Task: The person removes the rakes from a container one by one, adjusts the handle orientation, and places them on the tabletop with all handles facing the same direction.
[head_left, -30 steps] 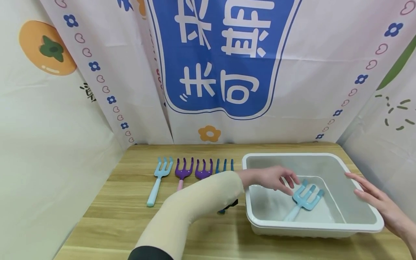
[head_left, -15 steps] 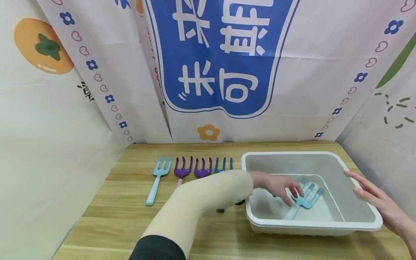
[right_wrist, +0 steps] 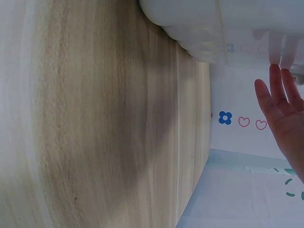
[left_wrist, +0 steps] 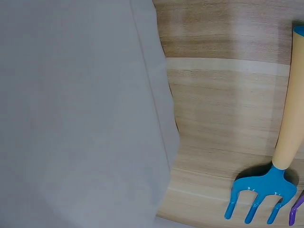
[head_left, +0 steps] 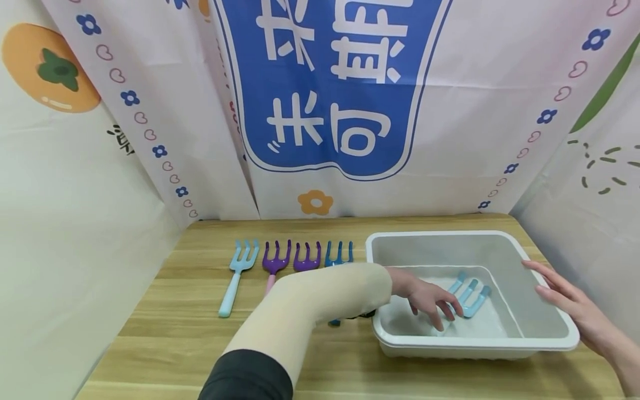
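A white plastic bin stands on the table's right side. Inside it lies a light-blue garden hand fork, its three tines pointing away. My left hand reaches over the bin's left rim, fingers spread and bent down over the fork's handle, which they partly cover; no grip around it shows. The straight fingers of my right hand rest on the bin's right rim; in the right wrist view this right hand touches the outer wall. Left of the bin lies a blue fork with a tan handle.
Further left lie two purple hand forks, one with a pink handle and another partly under my sleeve, then a light-blue fork. Printed cloth hangs behind and beside the wooden table.
My left hand has moved down and nearer inside the bin, from beside the fork's tines to over its handle. My right hand stays at the rim. The head view has shifted slightly.
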A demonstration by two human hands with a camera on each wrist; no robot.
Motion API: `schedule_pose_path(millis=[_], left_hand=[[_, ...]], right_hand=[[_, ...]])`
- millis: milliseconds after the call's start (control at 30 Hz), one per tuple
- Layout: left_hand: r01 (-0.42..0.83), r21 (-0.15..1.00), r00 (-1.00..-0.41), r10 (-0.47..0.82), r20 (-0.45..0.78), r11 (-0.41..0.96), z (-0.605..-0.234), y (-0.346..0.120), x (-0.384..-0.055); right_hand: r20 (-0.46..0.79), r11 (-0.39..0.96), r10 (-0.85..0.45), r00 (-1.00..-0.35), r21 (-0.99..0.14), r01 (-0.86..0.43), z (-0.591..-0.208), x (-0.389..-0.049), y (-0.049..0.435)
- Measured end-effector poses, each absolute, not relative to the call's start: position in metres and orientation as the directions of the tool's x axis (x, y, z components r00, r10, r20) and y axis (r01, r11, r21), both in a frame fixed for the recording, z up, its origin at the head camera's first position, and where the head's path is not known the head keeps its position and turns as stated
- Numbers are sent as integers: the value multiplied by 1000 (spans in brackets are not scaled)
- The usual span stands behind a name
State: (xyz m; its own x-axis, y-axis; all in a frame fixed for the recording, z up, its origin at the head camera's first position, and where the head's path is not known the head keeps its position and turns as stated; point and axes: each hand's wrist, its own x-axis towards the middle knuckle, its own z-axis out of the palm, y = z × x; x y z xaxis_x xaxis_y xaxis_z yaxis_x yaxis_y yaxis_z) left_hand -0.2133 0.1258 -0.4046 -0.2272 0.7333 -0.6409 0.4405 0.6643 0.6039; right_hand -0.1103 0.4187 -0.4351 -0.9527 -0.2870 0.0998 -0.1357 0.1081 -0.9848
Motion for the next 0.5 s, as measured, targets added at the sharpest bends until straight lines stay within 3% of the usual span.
schedule_pose_path(millis=[500], left_hand=[[453,557,-318,710,-629,696,-393,117,-224]], right_hand=[[80,112,-279,-957,-987,-115,-434,-109,416]])
